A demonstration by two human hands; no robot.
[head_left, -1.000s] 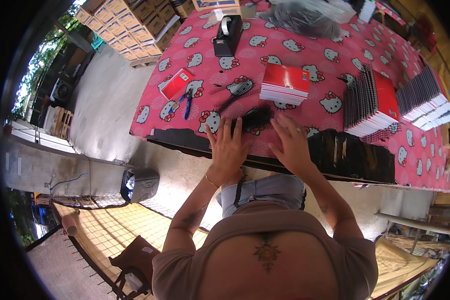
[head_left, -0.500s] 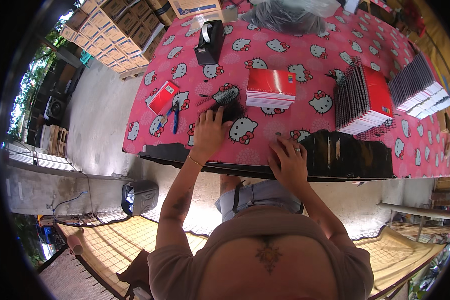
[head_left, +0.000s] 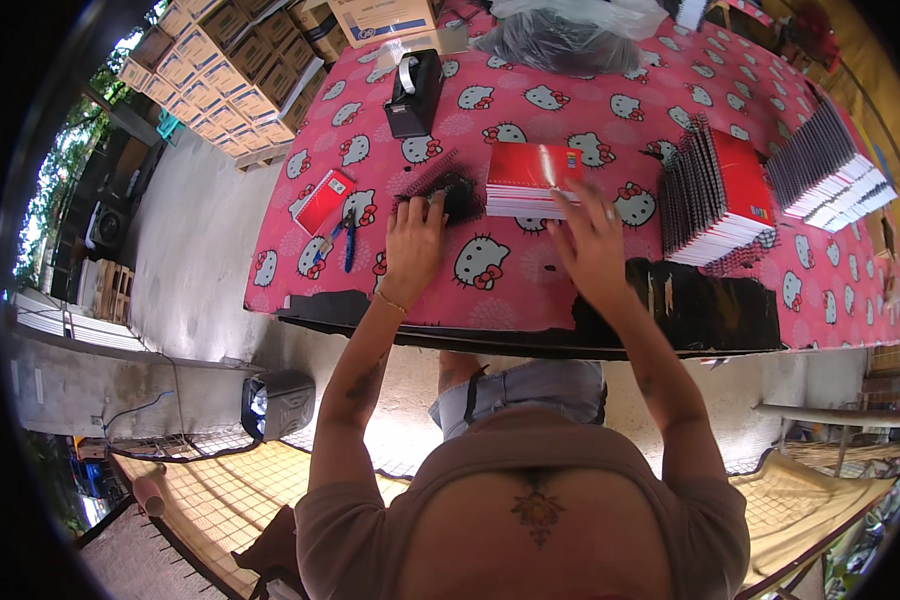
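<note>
Your left grip (head_left: 414,238) is down on the pink desk (head_left: 470,318), with its fingertips at the near edge of a messy heap of loose black binding coils (head_left: 458,196). The fingers are bent, but I cannot tell if they pinch a coil or just rest there. Your right grip (head_left: 590,238) is open and blurry, its fingers spread out, with nothing seen in it. Its fingertips are at the near right corner of the small pile of red notebooks (head_left: 515,181), and I cannot tell if they touch it.

That pile sits just right of the coils, in front of you. Two bigger stacks, a near coiled notebook stack (head_left: 718,195) and a far coiled notebook stack (head_left: 832,165), stand off to your right. One red notebook (head_left: 324,203) lies on your left, with blue-handled pliers (head_left: 349,247) just beside it.

The step in hand looks like handling the coils with the left and reaching to the pile with the right. To take one coil, you need a light pinch, as the heap looks tangled. To take a notebook, the right fingers must close on its edge without pushing the pile over.
</note>
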